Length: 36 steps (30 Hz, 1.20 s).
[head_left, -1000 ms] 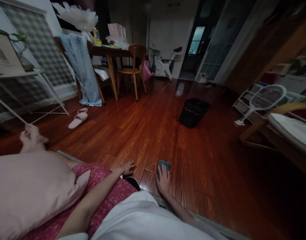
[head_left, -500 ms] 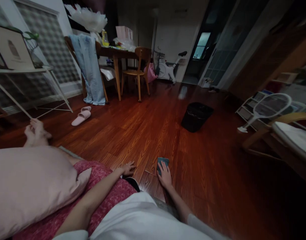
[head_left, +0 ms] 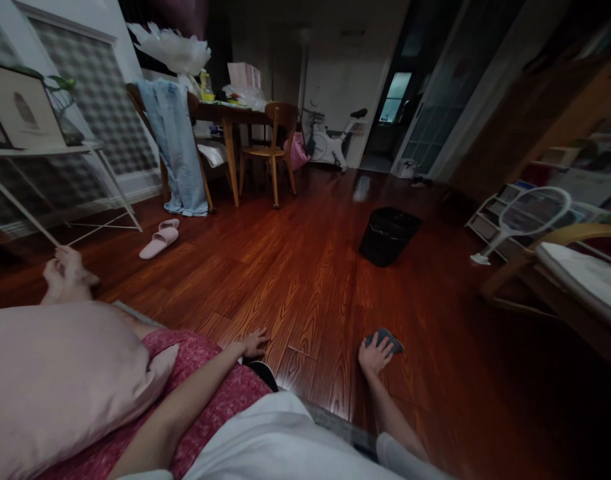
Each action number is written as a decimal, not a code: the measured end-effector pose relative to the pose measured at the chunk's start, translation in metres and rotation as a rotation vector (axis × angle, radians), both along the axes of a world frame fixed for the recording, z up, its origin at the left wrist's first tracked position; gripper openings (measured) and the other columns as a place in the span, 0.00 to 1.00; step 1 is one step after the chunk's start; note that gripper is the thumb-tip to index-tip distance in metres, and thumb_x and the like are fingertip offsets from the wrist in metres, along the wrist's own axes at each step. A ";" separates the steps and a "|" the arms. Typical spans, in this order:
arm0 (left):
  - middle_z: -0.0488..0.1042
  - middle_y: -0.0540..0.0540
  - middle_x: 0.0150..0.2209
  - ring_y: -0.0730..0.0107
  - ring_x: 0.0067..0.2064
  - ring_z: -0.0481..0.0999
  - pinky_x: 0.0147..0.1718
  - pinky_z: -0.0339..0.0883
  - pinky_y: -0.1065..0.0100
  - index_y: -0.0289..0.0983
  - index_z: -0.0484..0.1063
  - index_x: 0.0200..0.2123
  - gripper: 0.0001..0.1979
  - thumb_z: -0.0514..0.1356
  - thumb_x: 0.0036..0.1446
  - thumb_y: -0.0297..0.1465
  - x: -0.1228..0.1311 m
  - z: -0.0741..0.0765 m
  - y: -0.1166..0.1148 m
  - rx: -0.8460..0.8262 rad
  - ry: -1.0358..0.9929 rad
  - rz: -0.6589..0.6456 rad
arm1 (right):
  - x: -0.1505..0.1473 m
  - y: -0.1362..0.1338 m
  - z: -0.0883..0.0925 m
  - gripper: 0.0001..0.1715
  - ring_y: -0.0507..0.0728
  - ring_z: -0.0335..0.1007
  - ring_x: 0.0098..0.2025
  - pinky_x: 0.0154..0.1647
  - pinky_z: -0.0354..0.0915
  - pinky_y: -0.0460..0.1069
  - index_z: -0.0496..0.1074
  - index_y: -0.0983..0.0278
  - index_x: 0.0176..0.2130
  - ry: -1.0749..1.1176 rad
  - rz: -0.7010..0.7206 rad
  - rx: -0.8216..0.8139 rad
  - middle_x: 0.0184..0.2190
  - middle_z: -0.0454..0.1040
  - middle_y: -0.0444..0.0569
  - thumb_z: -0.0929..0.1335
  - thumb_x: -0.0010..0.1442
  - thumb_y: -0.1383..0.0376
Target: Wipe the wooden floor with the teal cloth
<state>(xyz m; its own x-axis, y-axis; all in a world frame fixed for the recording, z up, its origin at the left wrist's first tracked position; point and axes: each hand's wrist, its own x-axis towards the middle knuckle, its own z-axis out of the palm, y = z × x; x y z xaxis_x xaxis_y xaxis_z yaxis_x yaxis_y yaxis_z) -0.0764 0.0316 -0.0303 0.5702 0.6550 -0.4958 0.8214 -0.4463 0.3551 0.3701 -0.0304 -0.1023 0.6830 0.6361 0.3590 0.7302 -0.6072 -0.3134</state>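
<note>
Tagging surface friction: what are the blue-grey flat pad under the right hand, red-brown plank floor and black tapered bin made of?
Blue-grey flat pad: possibly cloth, matte; no glints, weave unreadable.
Red-brown plank floor: wood or wood-look laminate, glossy; grain, seams, reflections.
Black tapered bin: likely plastic; smooth dark sides, crinkled glints near rim suggest film liner.

in this view i can read no text, brand, number or sign. on the yellow bottle (head_left: pixel 206 88) and the pink box (head_left: pixel 244 75), both beyond the black bin (head_left: pixel 389 237) and to its left, any label is too small. on the framed print (head_left: pixel 28 110), far left of the bin, nothing is legible.
</note>
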 end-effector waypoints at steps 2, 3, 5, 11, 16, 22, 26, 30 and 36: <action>0.41 0.37 0.73 0.46 0.71 0.45 0.66 0.47 0.49 0.39 0.57 0.69 0.35 0.60 0.61 0.38 -0.001 -0.001 0.001 0.001 0.006 -0.009 | -0.011 0.017 0.006 0.36 0.72 0.43 0.71 0.63 0.48 0.71 0.59 0.68 0.67 0.023 -0.009 0.013 0.68 0.56 0.68 0.54 0.66 0.57; 0.41 0.37 0.73 0.46 0.71 0.45 0.66 0.47 0.49 0.39 0.57 0.69 0.35 0.60 0.61 0.39 -0.001 -0.001 0.001 0.001 0.008 -0.012 | -0.017 0.026 0.009 0.35 0.72 0.43 0.71 0.63 0.47 0.71 0.59 0.69 0.67 0.035 0.003 0.008 0.68 0.55 0.68 0.54 0.66 0.58; 0.41 0.37 0.73 0.46 0.71 0.45 0.66 0.47 0.49 0.39 0.57 0.69 0.34 0.60 0.61 0.39 -0.001 -0.001 0.001 -0.002 0.009 -0.014 | -0.030 0.044 0.013 0.35 0.71 0.41 0.71 0.65 0.46 0.69 0.59 0.70 0.67 0.059 0.064 -0.008 0.68 0.54 0.68 0.54 0.66 0.59; 0.41 0.38 0.73 0.47 0.72 0.45 0.66 0.47 0.52 0.40 0.59 0.68 0.33 0.61 0.61 0.38 -0.001 0.002 0.000 -0.014 -0.013 0.004 | -0.097 0.084 0.012 0.36 0.66 0.39 0.73 0.68 0.39 0.67 0.56 0.65 0.69 0.085 0.394 -0.078 0.71 0.50 0.61 0.53 0.67 0.56; 0.41 0.39 0.73 0.47 0.71 0.45 0.66 0.47 0.51 0.40 0.59 0.68 0.33 0.61 0.60 0.37 0.000 0.002 -0.001 -0.026 -0.024 0.030 | -0.166 0.081 0.012 0.33 0.62 0.41 0.73 0.70 0.41 0.61 0.57 0.61 0.68 -0.011 0.763 -0.165 0.72 0.50 0.54 0.56 0.68 0.57; 0.41 0.39 0.73 0.47 0.72 0.44 0.67 0.45 0.51 0.40 0.59 0.68 0.34 0.62 0.60 0.37 0.002 0.001 -0.002 -0.026 -0.024 0.041 | -0.168 0.050 0.013 0.30 0.58 0.44 0.72 0.70 0.47 0.58 0.58 0.53 0.68 -0.081 1.092 -0.140 0.71 0.53 0.47 0.57 0.69 0.57; 0.41 0.37 0.73 0.48 0.72 0.43 0.66 0.46 0.51 0.38 0.58 0.68 0.34 0.61 0.60 0.37 0.003 0.002 -0.003 -0.025 -0.017 0.038 | -0.120 0.030 0.010 0.30 0.58 0.46 0.72 0.69 0.49 0.59 0.59 0.54 0.67 -0.086 1.041 -0.135 0.70 0.55 0.48 0.56 0.69 0.57; 0.42 0.39 0.73 0.45 0.72 0.43 0.66 0.47 0.47 0.41 0.58 0.68 0.35 0.61 0.60 0.40 0.003 0.002 -0.002 -0.015 -0.014 0.041 | -0.054 0.008 0.003 0.31 0.59 0.47 0.71 0.68 0.50 0.60 0.62 0.57 0.66 -0.081 0.820 -0.140 0.70 0.56 0.49 0.54 0.69 0.56; 0.43 0.37 0.73 0.44 0.71 0.46 0.66 0.47 0.47 0.40 0.58 0.68 0.35 0.61 0.59 0.40 0.003 0.003 -0.002 -0.014 -0.010 0.036 | 0.045 -0.043 -0.004 0.37 0.62 0.45 0.72 0.67 0.51 0.63 0.61 0.63 0.66 -0.019 0.375 -0.159 0.69 0.56 0.57 0.50 0.66 0.54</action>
<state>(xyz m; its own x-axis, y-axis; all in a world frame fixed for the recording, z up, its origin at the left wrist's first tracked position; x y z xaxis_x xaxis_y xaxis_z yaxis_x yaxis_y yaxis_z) -0.0730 0.0300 -0.0277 0.5513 0.6683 -0.4995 0.8333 -0.4117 0.3690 0.4147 -0.0735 -0.1059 0.3872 0.8884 0.2465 0.9150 -0.3374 -0.2211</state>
